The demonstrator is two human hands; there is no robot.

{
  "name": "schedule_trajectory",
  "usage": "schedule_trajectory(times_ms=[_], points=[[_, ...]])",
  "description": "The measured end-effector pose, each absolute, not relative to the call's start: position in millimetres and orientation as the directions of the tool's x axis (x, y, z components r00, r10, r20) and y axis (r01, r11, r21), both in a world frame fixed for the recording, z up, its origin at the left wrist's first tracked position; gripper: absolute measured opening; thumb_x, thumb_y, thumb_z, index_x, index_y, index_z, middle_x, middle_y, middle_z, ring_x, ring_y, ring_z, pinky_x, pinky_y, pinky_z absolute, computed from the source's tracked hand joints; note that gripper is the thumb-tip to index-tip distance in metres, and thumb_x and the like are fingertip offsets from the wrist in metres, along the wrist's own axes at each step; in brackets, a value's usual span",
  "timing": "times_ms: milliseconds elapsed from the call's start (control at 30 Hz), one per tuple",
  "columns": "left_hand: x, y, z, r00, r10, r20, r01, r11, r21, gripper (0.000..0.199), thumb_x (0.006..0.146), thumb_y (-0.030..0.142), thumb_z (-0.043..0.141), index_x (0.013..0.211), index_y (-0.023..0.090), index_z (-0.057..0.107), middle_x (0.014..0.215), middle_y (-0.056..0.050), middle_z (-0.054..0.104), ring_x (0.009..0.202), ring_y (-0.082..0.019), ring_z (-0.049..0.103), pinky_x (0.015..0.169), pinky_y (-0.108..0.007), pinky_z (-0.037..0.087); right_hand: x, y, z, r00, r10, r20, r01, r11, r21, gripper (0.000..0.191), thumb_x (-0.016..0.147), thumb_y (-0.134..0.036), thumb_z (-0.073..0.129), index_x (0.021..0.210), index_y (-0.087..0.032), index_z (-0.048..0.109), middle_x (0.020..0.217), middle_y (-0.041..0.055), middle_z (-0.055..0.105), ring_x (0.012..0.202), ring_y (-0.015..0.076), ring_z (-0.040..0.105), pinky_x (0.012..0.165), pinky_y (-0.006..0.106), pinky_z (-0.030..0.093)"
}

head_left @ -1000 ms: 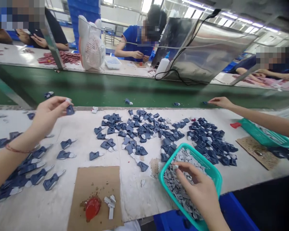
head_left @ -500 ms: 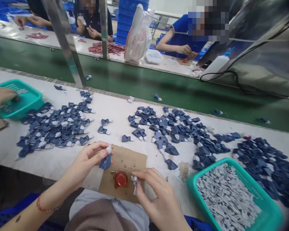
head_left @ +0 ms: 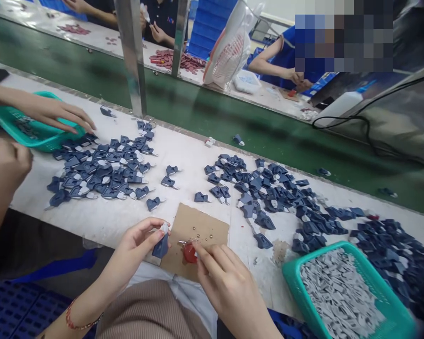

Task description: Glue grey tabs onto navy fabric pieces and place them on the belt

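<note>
Head view: left hand (head_left: 138, 241) pinches a navy piece (head_left: 160, 247).

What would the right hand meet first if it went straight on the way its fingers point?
Most likely the red round object on the cardboard, just ahead of the right hand. Depth is unclear here, so they may already touch.

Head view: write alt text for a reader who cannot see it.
A person's left hand holds a dark blue part with a pale tip; the right hand is close to a red object on cardboard. More blue parts lie on a white table, beside a green basket of grey pieces.
</note>
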State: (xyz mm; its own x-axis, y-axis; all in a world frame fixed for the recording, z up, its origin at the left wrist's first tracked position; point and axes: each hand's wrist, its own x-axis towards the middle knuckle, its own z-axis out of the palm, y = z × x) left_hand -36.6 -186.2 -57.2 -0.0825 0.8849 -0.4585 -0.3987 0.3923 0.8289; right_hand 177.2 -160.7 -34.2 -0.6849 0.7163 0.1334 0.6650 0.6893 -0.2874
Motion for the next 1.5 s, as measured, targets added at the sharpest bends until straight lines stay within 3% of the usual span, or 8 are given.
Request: schedule_trajectory(times_ms=[133,400,533,733,900,1233,1367,1500], points=[[-40,-187,-58,-0.057,0.896,-0.441,-0.388,0.387,0.836,0.033,0.077,0.049,0.073,0.092,0.021,0.066,0.075,-0.003,0.071,0.075,-0.019,0.063,0.07,-0.026,0.049,181,-161,-32,-0.637,0.758,0.139,0.68,0.638,-0.361,0.03,0.096,-0.016,0.047,0.123,-0.015,0.06,0.091,0.0098,0.066,0.083,0.0231,0.064,0.07,0.038,0.058],[-39,-190,-61,-0.002,0.891,-0.455,-0.432,0.409,0.804,0.028,0.078,0.046,0.072,0.091,0.022,0.067,0.082,-0.004,0.071,0.079,-0.021,0.068,0.069,-0.028,0.053,176,-163,-33,-0.588,0.776,0.226,0.624,0.613,-0.485,0.019,0.096,-0.011,0.048,0.105,-0.02,0.063,0.094,0.0076,0.068,0.086,0.0194,0.066,0.072,0.032,0.057],[-36,-189,-59,0.021,0.892,-0.452,-0.438,0.414,0.798,0.024,0.08,0.043,0.072,0.092,0.022,0.067,0.096,-0.006,0.072,0.09,-0.024,0.069,0.076,-0.031,0.054,174,-162,-37,-0.56,0.813,0.162,0.617,0.539,-0.574,0.016,0.095,-0.013,0.052,0.099,-0.021,0.065,0.093,0.0068,0.067,0.088,0.0189,0.065,0.073,0.031,0.056],[-31,-190,-57,0.072,0.87,-0.488,-0.532,0.447,0.719,0.025,0.077,0.04,0.075,0.093,0.022,0.067,0.099,-0.007,0.073,0.096,-0.024,0.067,0.075,-0.029,0.053,173,-156,-34,-0.49,0.872,0.023,0.605,0.359,-0.71,0.014,0.091,-0.016,0.058,0.084,-0.023,0.068,0.086,0.004,0.067,0.083,0.0182,0.067,0.072,0.028,0.055],[-27,-190,-60,0.099,0.859,-0.501,-0.559,0.465,0.686,0.024,0.076,0.036,0.078,0.09,0.022,0.066,0.099,-0.006,0.075,0.087,-0.02,0.069,0.064,-0.023,0.05,171,-150,-27,-0.48,0.876,-0.04,0.618,0.305,-0.724,0.015,0.088,-0.014,0.06,0.08,-0.023,0.069,0.082,0.0021,0.068,0.077,0.017,0.068,0.069,0.026,0.053],[-24,-188,-58,0.189,0.869,-0.457,-0.609,0.469,0.64,0.021,0.08,0.032,0.075,0.098,0.024,0.066,0.102,-0.006,0.075,0.091,-0.02,0.069,0.079,-0.028,0.052,171,-152,-29,-0.454,0.89,-0.052,0.62,0.273,-0.736,0.016,0.089,-0.011,0.059,0.08,-0.022,0.067,0.083,0.0013,0.065,0.078,0.016,0.065,0.069,0.025,0.051],[-22,-186,-57,0.186,0.872,-0.453,-0.586,0.469,0.661,0.026,0.077,0.031,0.078,0.098,0.022,0.066,0.104,-0.007,0.073,0.096,-0.021,0.066,0.075,-0.026,0.051,171,-152,-28,-0.446,0.888,-0.112,0.642,0.23,-0.732,0.016,0.089,-0.013,0.059,0.079,-0.022,0.067,0.083,0.0016,0.065,0.079,0.0161,0.064,0.069,0.025,0.049],[-20,-184,-60,0.18,0.867,-0.464,-0.561,0.478,0.676,0.025,0.074,0.028,0.081,0.092,0.018,0.068,0.098,-0.007,0.073,0.09,-0.018,0.065,0.076,-0.025,0.05,171,-153,-29,-0.42,0.895,-0.153,0.631,0.166,-0.758,0.015,0.09,-0.016,0.058,0.08,-0.022,0.068,0.084,0.0021,0.065,0.081,0.0162,0.064,0.072,0.026,0.048]])
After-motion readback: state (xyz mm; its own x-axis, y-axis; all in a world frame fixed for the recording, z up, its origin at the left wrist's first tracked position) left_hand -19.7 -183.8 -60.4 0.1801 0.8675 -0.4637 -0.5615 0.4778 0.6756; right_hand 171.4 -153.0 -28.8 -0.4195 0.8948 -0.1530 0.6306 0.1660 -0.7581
